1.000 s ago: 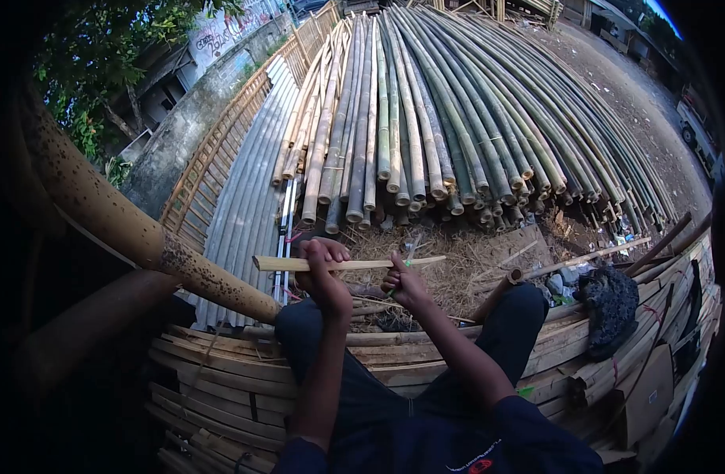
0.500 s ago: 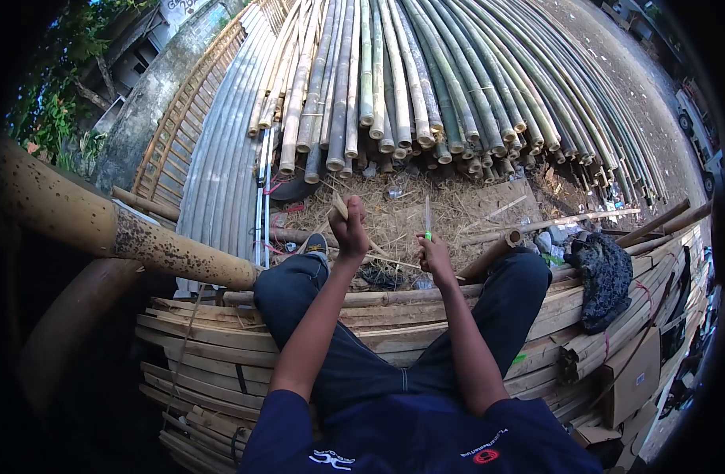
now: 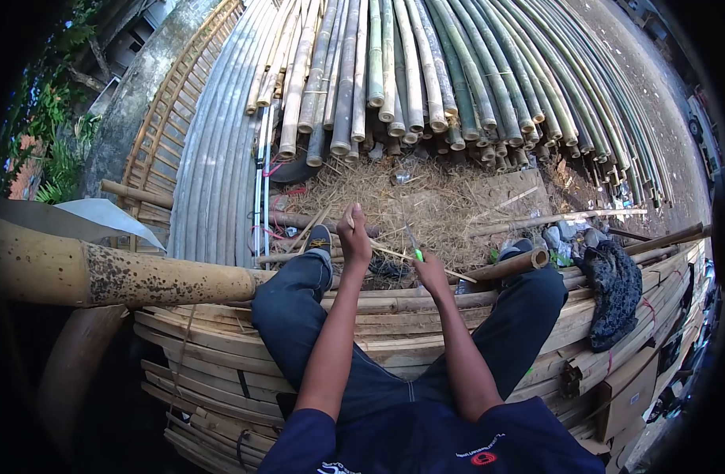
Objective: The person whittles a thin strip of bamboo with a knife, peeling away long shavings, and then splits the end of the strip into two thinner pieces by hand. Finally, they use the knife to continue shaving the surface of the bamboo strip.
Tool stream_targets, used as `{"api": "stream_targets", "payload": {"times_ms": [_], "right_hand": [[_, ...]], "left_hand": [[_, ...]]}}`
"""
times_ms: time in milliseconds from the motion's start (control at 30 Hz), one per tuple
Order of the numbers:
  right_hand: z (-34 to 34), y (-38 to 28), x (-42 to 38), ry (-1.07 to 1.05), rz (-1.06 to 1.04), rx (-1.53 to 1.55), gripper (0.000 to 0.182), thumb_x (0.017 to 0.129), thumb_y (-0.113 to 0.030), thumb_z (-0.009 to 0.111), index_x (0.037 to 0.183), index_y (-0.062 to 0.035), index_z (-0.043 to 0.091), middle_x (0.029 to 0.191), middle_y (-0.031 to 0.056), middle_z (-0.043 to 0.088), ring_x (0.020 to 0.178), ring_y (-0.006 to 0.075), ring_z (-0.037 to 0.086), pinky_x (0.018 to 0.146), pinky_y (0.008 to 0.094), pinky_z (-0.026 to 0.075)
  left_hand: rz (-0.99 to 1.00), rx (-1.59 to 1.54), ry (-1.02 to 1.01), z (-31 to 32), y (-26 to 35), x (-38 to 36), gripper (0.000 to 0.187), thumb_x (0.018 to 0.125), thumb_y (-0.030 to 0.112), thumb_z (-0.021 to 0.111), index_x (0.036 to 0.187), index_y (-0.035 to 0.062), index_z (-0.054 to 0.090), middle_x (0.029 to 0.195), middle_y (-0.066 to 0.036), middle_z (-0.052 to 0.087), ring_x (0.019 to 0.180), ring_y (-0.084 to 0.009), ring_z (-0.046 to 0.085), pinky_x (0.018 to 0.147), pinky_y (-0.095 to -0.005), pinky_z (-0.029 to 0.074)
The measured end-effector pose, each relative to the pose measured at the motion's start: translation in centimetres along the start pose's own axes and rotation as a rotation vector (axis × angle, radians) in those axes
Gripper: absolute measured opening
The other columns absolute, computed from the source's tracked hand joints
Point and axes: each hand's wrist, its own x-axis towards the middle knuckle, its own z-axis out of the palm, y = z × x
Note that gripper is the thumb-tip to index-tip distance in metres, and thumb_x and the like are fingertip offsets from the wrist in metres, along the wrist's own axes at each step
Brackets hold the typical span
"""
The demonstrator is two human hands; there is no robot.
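My left hand (image 3: 354, 235) is closed around a small pale bamboo piece (image 3: 350, 221), whose tip shows between the fingers. To its right my right hand (image 3: 431, 271) grips a knife by its green handle (image 3: 418, 254). The thin blade (image 3: 410, 235) points up and away, toward the left hand but apart from it. Both hands are held above the ground between my knees. Thin bamboo strips (image 3: 394, 251) lie below and between the hands.
Long bamboo poles (image 3: 370, 71) are stacked ahead. Split bamboo slats (image 3: 402, 322) lie under my legs. A thick spotted pole (image 3: 165, 280) juts in at left, beside corrugated sheets (image 3: 212, 158). Dark cloth (image 3: 615, 292) hangs at right. Shavings (image 3: 449, 197) cover the ground.
The view has shifted. The knife blade now tilts leftward instead of standing nearly upright, and my right hand has moved slightly lower. The bamboo piece in my left hand shows less.
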Motion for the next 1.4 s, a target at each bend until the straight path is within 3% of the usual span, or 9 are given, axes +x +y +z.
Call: {"api": "stream_targets", "payload": {"times_ms": [100, 233, 533, 733, 833, 1000, 1067, 1133, 1400], "right_hand": [[-0.5, 1.9, -0.2, -0.128, 0.249, -0.089, 0.034, 0.081, -0.027, 0.056, 0.08, 0.007, 0.061, 0.07, 0.0235, 0.061, 0.068, 0.0353, 0.063, 0.063, 0.0438, 0.046], [0.1, 3.5, -0.4, -0.062, 0.158, -0.182, 0.034, 0.081, -0.027, 0.056, 0.08, 0.0063, 0.062, 0.068, 0.022, 0.061, 0.063, 0.0342, 0.062, 0.06, 0.0428, 0.046], [1.2, -2.6, -0.7, -0.253, 0.262, 0.454, 0.018, 0.087, -0.018, 0.058, 0.081, -0.0013, 0.057, 0.061, 0.0057, 0.058, 0.054, 0.0106, 0.054, 0.049, 0.0293, 0.041], [5.8, -8.4, -1.8, -0.096, -0.117, 0.365, 0.032, 0.088, -0.026, 0.052, 0.083, 0.006, 0.054, 0.071, 0.027, 0.055, 0.067, 0.0405, 0.058, 0.062, 0.0448, 0.043], [8.2, -9.5, -1.3, -0.164, 0.021, 0.509, 0.033, 0.087, -0.025, 0.05, 0.078, 0.0063, 0.055, 0.071, 0.028, 0.055, 0.07, 0.0455, 0.055, 0.062, 0.0454, 0.043], [10.3, -8.4, 0.1, -0.13, 0.06, 0.523, 0.032, 0.086, -0.022, 0.049, 0.073, 0.0073, 0.054, 0.07, 0.029, 0.054, 0.067, 0.0447, 0.056, 0.061, 0.0488, 0.041], [14.3, -3.8, 0.6, 0.058, -0.109, 0.198, 0.035, 0.085, -0.024, 0.05, 0.071, 0.0077, 0.053, 0.071, 0.0295, 0.058, 0.064, 0.0399, 0.059, 0.061, 0.0489, 0.044], [18.6, 2.2, 2.0, -0.1, 0.307, 0.212, 0.036, 0.085, -0.024, 0.048, 0.071, 0.0086, 0.055, 0.075, 0.0329, 0.057, 0.074, 0.0478, 0.058, 0.065, 0.0522, 0.044], [13.9, -5.3, 4.3, -0.21, 0.196, 0.375, 0.039, 0.085, -0.025, 0.049, 0.074, 0.0126, 0.056, 0.074, 0.0348, 0.057, 0.081, 0.0504, 0.058, 0.071, 0.0516, 0.047]], "left_hand": [[0.003, 0.005, 0.012, 0.5, 0.1, -0.4, 0.04, 0.099, 0.028, 0.041, 0.071, 0.0006, 0.041, 0.057, -0.003, 0.035, 0.054, -0.0131, 0.034, 0.051, -0.0326, 0.03], [0.054, 0.061, -0.033, 0.7, 1.6, -0.9, 0.04, 0.099, 0.028, 0.041, 0.07, 0.0, 0.043, 0.056, -0.006, 0.036, 0.053, -0.0144, 0.035, 0.05, -0.0342, 0.029], [0.084, -0.159, -0.053, 1.0, 2.2, -0.3, 0.035, 0.099, 0.022, 0.042, 0.068, 0.0063, 0.038, 0.059, 0.002, 0.032, 0.055, -0.0068, 0.03, 0.05, -0.0261, 0.024], [0.132, -0.196, 0.11, 1.6, 2.5, -0.1, 0.041, 0.099, 0.022, 0.04, 0.061, 0.0088, 0.029, 0.056, 0.003, 0.025, 0.051, -0.0065, 0.022, 0.048, -0.0273, 0.018], [0.117, -0.219, 0.227, 2.0, 2.7, 0.0, 0.043, 0.099, 0.023, 0.039, 0.06, 0.0098, 0.026, 0.056, 0.003, 0.024, 0.051, -0.0074, 0.022, 0.048, -0.0277, 0.018], [0.173, -0.218, 0.211, 2.1, 2.0, 1.1, 0.043, 0.098, 0.02, 0.038, 0.059, 0.0099, 0.022, 0.055, 0.002, 0.023, 0.05, -0.0085, 0.021, 0.049, -0.0278, 0.018], [0.213, -0.231, 0.192, 2.1, 1.6, 1.0, 0.044, 0.099, 0.021, 0.037, 0.059, 0.0103, 0.022, 0.055, 0.002, 0.023, 0.049, -0.0088, 0.02, 0.049, -0.0279, 0.017], [0.193, -0.22, 0.165, 2.3, 1.6, 1.3, 0.044, 0.099, 0.021, 0.037, 0.059, 0.0107, 0.021, 0.055, 0.002, 0.022, 0.049, -0.0091, 0.019, 0.049, -0.0278, 0.017], [0.149, -0.308, 0.303, 1.2, 1.5, 2.3, 0.047, 0.099, 0.027, 0.037, 0.059, 0.0138, 0.016, 0.054, 0.002, 0.017, 0.049, -0.0089, 0.015, 0.048, -0.0274, 0.015]]}}
